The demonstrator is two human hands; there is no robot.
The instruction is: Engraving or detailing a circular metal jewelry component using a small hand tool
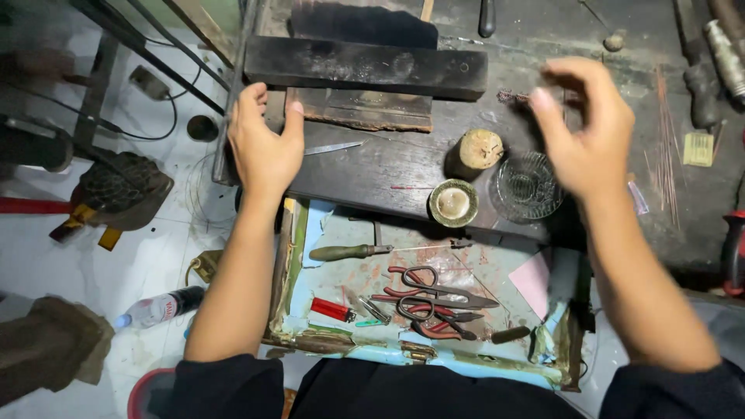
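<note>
My left hand (264,147) lies flat with fingers together on the left edge of a dark workbench (388,167), thumb beside a worn wooden plank (365,115). A long black block (365,68) lies just beyond it. My right hand (590,132) is raised and blurred over the bench's right side, fingers curled and apart, with nothing seen in them. A small twisted bit of wire (508,96) lies just left of its thumb. Below that hand stand a glass bowl (529,186), a short wooden cylinder (475,151) and a round tin cup (453,203).
An open drawer (310,341) below the bench holds scissors and pliers (434,302), a red lighter (332,310), a green-handled awl (349,252) and pink paper (531,283). Thin copper rods (666,147) lie at the right. A plastic bottle (159,308) lies on the floor.
</note>
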